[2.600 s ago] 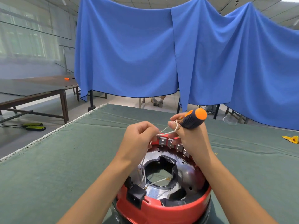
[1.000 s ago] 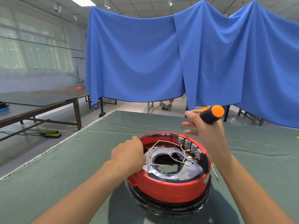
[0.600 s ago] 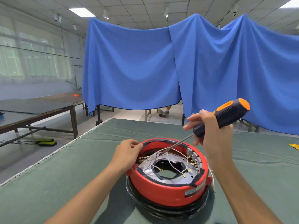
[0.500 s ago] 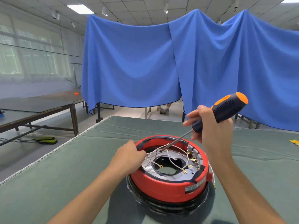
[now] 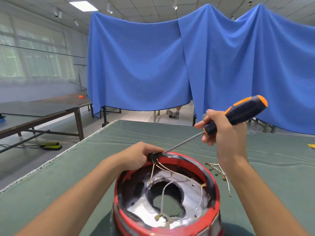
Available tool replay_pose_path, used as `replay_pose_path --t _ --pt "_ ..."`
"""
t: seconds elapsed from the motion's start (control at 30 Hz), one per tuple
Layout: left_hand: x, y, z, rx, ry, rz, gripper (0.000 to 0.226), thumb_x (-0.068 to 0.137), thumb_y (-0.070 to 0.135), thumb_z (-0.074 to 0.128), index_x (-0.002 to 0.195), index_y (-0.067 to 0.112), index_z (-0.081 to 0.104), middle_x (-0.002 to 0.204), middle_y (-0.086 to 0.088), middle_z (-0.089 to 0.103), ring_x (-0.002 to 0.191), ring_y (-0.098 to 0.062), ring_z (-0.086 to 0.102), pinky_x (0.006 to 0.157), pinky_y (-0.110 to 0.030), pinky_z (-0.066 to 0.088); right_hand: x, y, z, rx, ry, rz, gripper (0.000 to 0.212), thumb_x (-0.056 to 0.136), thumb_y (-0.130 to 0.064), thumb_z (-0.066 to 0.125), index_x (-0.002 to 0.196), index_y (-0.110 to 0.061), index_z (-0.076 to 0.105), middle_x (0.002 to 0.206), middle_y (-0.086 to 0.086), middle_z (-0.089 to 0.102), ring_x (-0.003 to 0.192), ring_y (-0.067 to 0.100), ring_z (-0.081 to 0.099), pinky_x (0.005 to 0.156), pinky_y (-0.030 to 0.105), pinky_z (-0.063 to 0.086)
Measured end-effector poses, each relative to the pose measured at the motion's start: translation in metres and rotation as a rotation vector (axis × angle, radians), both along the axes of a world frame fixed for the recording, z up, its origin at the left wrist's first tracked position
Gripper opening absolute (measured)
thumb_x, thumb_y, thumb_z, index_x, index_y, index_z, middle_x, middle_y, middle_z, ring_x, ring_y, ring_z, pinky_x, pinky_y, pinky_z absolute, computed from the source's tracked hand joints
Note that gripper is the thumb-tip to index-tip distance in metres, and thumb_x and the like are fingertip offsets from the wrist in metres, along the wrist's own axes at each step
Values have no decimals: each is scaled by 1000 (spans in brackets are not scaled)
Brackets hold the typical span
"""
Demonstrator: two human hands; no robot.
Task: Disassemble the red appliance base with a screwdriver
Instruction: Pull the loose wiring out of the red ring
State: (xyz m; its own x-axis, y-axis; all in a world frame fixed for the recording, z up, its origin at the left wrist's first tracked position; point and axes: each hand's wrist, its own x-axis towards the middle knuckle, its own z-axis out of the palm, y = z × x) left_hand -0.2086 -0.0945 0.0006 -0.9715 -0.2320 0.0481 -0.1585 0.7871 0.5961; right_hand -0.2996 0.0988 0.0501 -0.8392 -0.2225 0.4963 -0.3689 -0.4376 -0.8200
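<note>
The red appliance base [image 5: 201,227] sits upside down on the green table, its silver inner plate [image 5: 192,198] and several loose white wires exposed. My left hand [image 5: 136,156] grips a small black part [image 5: 153,155] at the base's far rim, with wires hanging from it. My right hand [image 5: 221,132] holds the black-and-orange screwdriver [image 5: 238,113] above the far right of the base. Its shaft slants down-left, and its tip meets the black part beside my left fingers.
A bundle of white wires with terminals [image 5: 218,171] lies on the green table [image 5: 51,184] right of the base. A yellow object [image 5: 312,145] lies at the right edge. Blue curtains [image 5: 170,65] hang behind, and wooden tables [image 5: 51,106] stand at left.
The base now looks nearer and lower in view. A wire bundle now lies on the table to the right. My left hand moved to the far rim, and the screwdriver tip dropped there.
</note>
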Motion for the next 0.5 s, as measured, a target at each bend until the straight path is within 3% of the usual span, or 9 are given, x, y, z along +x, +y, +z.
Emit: replay_pose_path --t 0.1,0.23,0.3,0.5 --pt "-4 3 1 -181 -14 107 63 83 -8 40 127 33 59 128 7 61 122 -14 53 103 -31 41 3 -5 -4 -67 -58 -23 32 76 -28 58 48 -12 58 52 8 65 32 15 39 35 17 31" --pt "-1 13 -11 -382 -66 430 43 87 9 42 125 25 55 129 -5 58 119 -28 51 97 -41 44 8 -10 -9 -144 -41 -99 35 74 -21 54 40 -15 58 46 8 57 33 16 34 36 18 30" --pt "0 18 -19 -375 -67 435 40 85 10 40 122 23 53 124 -4 59 115 -29 52 95 -41 42 9 -10 -10 -182 -32 -146 35 73 -18 52 39 -18 58 45 10 53 36 19 32 36 19 29" --pt "-2 14 -18 -386 -19 248 55 85 11 39 135 33 41 135 -1 50 126 -24 42 103 -41 32 7 -13 -15 -245 -80 -207 37 73 -13 50 37 -19 56 38 4 51 37 22 31 35 18 26"
